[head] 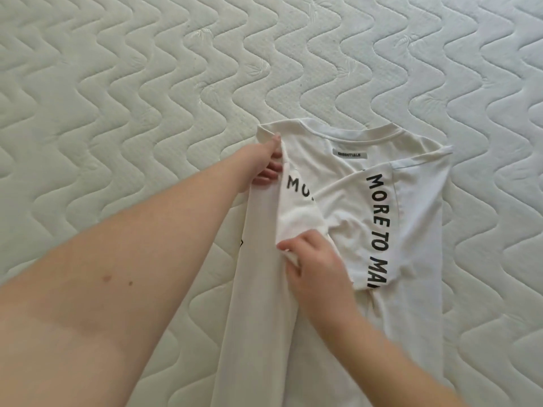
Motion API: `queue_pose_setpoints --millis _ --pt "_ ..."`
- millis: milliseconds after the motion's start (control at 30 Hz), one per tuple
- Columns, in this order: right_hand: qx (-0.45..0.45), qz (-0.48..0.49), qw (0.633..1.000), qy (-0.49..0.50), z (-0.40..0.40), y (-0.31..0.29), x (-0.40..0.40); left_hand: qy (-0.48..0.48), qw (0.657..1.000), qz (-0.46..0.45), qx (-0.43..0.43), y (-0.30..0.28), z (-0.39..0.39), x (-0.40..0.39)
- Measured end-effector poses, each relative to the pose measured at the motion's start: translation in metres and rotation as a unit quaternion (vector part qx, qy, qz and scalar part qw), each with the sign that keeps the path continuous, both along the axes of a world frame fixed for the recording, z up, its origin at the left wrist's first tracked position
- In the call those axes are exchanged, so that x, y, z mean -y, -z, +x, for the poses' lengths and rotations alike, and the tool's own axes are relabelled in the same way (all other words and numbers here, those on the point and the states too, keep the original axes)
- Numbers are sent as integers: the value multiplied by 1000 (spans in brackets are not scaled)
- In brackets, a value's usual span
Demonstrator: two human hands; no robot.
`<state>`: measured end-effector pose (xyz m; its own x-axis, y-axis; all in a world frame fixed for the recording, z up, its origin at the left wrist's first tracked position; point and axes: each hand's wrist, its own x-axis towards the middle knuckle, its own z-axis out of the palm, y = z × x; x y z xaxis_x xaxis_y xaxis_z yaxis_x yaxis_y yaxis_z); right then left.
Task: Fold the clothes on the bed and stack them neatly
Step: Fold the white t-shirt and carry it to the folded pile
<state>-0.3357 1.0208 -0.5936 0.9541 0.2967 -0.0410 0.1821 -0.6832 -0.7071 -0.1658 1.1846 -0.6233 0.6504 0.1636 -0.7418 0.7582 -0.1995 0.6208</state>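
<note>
Lying lengthwise toward the bed's (pixel 117 83) far edge, the white T-shirt (pixel 411 230) ran away from you; your left hand (pixel 261 165) pinched its left shoulder fold, your right hand (pixel 311 259) gripped the sleeve nearer you.

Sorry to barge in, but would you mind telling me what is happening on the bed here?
A person is folding a white T-shirt on a quilted mattress. The right side with its sleeve, printed with black lettering, already lies folded over the middle. The left hand grips the left edge near the shoulder, and the right hand pinches the left sleeve, seemingly bringing that side inward. The shirt's lower part runs out of view, so the fold is only partly done. No stack is in view.
</note>
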Motion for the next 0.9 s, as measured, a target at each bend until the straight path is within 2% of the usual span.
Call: queue_pose_setpoints --millis 100,200,300,467,567,667,733,767,867,900 --pt "29 -12 998 -63 -22 11 -25 38 999 23 -16 3 1 -2" --pt "37 -33 994 -100 -34 23 -34 78 994 73 31 10 -3 -4" --pt "42 -13 994 -105 -38 30 -29 33 991 104 81 16 -12 -5" --pt "65 31 987 -147 -39 29 -17 8 966 205 160 9 -30 -4" --pt "65 31 992 -99 -32 27 3 50 917 304 253 3 -52 0" --pt "48 39 998 20 -16 30 34 172 885 284 326 -4 -69 14" --pt "15 14 996 83 2 36 56 281 872 269 298 -2 -76 32" --pt "-15 1 995 99 12 38 65 331 854 297 268 -1 -78 42" --pt "-88 -21 992 86 37 42 82 429 770 440 168 2 -76 62" --pt "-94 -26 992 76 41 44 85 444 755 462 140 0 -73 65"
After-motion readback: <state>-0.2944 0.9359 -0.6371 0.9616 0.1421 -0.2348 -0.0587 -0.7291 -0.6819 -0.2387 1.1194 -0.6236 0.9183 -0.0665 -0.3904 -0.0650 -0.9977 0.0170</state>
